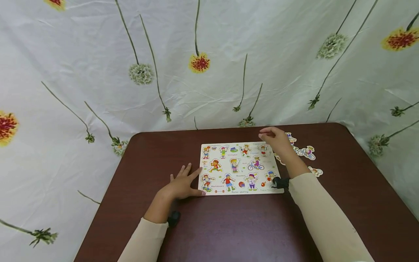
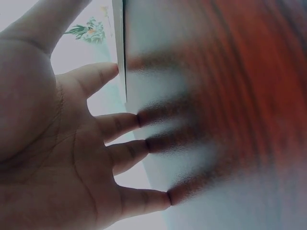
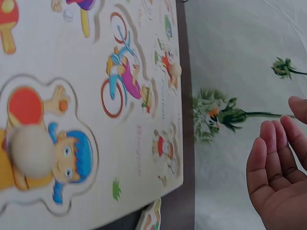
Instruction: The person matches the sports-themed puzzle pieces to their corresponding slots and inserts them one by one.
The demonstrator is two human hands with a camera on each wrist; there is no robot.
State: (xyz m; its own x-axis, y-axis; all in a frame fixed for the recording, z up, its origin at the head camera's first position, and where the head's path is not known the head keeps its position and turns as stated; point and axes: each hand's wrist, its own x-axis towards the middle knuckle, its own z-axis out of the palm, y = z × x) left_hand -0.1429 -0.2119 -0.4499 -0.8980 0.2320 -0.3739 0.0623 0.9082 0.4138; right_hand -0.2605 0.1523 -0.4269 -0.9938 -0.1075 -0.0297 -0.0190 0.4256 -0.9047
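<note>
A pale puzzle board with sports figures lies on the table. My left hand spreads its fingers at the board's left side, index fingertip and thumb at the edge; other fingertips rest on the tabletop in the left wrist view. Over the board's far right corner is my right hand, fingers loosely bent, thumb apart, nothing between them in the right wrist view. There, a table-tennis figure bears a round wooden knob. A bicycle picture shows in a recess, without a knob.
Loose puzzle pieces lie right of the board, including a cyclist piece, another piece nearer the front and one piece behind the right hand. A flowered cloth hangs behind the dark brown table.
</note>
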